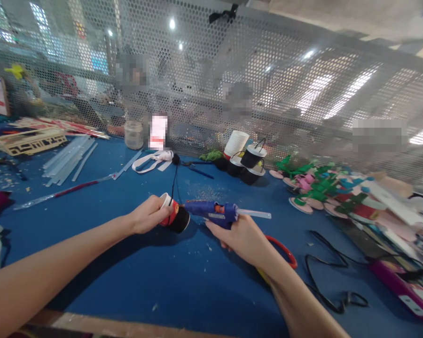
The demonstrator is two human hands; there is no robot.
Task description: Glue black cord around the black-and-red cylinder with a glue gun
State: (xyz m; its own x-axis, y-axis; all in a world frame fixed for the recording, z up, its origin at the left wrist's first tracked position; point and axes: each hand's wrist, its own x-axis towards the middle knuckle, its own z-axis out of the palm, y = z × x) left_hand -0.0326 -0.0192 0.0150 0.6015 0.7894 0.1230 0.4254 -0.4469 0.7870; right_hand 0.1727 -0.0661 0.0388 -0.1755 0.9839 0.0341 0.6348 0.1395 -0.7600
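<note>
Blue glue gun (pixel 215 212) in R hand (pixel 241 237) fist; L hand (pixel 148 215) round cup (pixel 174 217).

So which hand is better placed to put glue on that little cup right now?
The right hand, most likely. It already grips the blue glue gun, with the nozzle pointing at the small cup. The left hand is occupied holding that cup tipped on its side above the blue table.

Blue worktable (pixel 127 281), perforated metal screen (pixel 268 84), ceiling lights beyond

Both forearms reach forward, left grip (pixel 148 214) and right grip (pixel 240 237) curled (fingers closed).
</note>
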